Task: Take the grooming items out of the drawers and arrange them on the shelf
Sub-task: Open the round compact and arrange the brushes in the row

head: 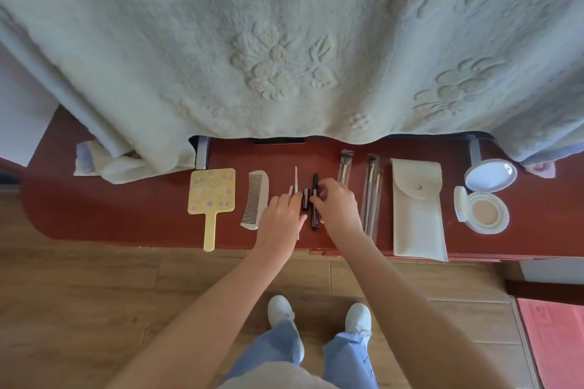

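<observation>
Left of left hand (279, 215): white comb (255, 199), yellow mirror (211, 196) with purple motifs. Right of right hand (336, 204): beige pouch (418, 208), white compact (482, 208). Beneath: red-brown shelf (126, 205).

The person has bare arms, with no sleeves on them (no rings or watch either). They wear light blue jeans (281, 347) and white shoes (357, 317).

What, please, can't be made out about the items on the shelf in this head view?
- Black pen: its lower end is hidden by the right hand.
- Thin white sticks: lower parts covered by the left hand.
- Dark object at the back: mostly hidden under the blanket.
- Drawers: none visible.
</observation>
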A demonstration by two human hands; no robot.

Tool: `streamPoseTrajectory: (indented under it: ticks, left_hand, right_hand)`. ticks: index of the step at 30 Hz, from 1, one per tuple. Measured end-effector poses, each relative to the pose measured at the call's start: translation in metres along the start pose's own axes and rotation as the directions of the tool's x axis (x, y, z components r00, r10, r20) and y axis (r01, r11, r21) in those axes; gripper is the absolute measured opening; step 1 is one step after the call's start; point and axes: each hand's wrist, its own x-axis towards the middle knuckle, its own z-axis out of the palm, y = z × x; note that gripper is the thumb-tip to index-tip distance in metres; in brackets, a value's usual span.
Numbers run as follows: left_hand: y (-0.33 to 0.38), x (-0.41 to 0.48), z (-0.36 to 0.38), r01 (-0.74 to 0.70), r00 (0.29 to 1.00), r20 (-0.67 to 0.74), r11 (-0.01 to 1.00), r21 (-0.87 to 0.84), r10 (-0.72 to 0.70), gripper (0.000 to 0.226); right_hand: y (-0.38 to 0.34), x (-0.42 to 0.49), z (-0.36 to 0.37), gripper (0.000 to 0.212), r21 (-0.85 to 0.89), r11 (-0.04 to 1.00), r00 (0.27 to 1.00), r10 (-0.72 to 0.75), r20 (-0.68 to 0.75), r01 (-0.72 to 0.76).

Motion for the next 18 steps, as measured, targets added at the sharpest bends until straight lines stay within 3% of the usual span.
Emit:
streamPoseTrajectory:
  ticks: [11,14,18]
  left_hand:
    - [-0.001,-0.002,-0.008,-0.011,1.000,-0.021,0.997,-0.074,0.010,0.045]
    - [0.001,-0.002,-0.012,0.062,0.998,-0.013,0.991,-0.119,-0.064,0.037]
    - [-0.001,-0.008,-0.013,0.122,0.992,0.030,0.987,-0.109,-0.119,0.042]
  right_hand:
    - [-0.001,-0.001,-0.001,0.030,0.061,0.998,0.999,-0.022,-0.038,0.024]
    - [0.008,-0.004,-0.013,0.029,0.096,0.995,0.994,-0.007,-0.112,0.018]
    - [0.017,-0.007,-0.017,0.030,0.067,0.997,0.996,-0.023,-0.081,0.028]
